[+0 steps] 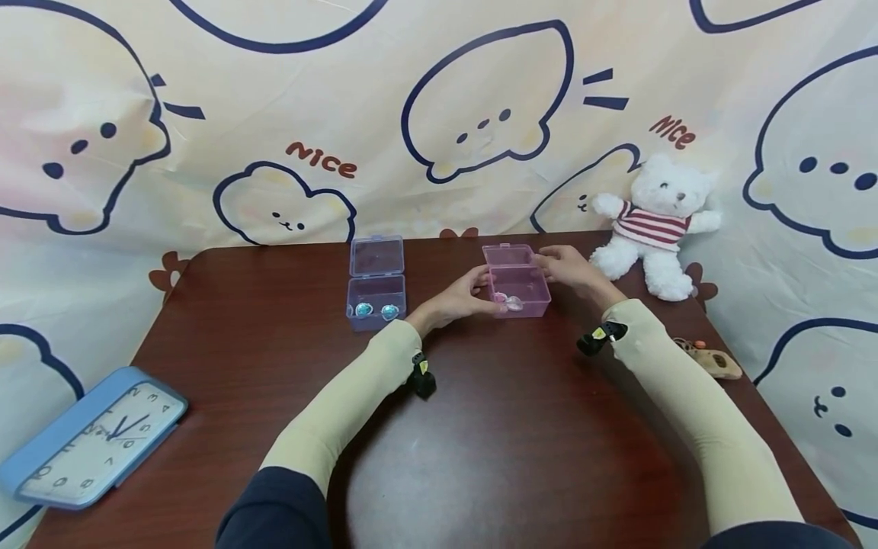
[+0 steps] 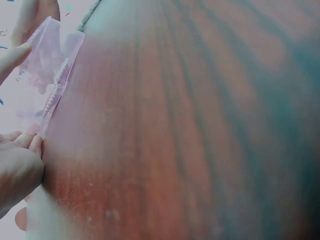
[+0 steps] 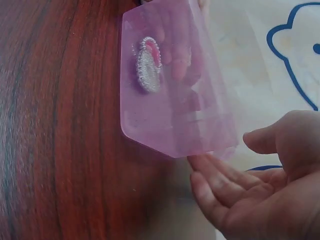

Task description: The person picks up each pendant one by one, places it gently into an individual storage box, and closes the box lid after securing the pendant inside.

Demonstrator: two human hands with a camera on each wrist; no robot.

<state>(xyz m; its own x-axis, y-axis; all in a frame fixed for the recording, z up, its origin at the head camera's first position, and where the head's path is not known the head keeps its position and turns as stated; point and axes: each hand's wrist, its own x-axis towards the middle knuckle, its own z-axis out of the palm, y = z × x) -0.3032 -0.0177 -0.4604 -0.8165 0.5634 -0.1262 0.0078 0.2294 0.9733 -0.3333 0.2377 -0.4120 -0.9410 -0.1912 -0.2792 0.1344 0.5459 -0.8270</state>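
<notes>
A clear pink plastic box (image 1: 521,286) stands with its lid (image 1: 507,255) raised at the back. Inside lie two oval ornaments (image 1: 511,302), one pink and one silvery, with beaded rims in the right wrist view (image 3: 149,65). My left hand (image 1: 466,296) holds the box's left side, thumb at the front and fingers farther back. At the back right, my right hand (image 1: 569,268) has its fingertips at the box edge; in the right wrist view the thumb of this hand (image 3: 260,180) stands apart from the box.
Left of the pink box stands a bluish clear box (image 1: 377,293), lid raised, with two turquoise ornaments. A white teddy bear (image 1: 655,221) sits at the back right. A blue clock (image 1: 96,438) lies on the left, and a small beige object (image 1: 716,364) near the right edge.
</notes>
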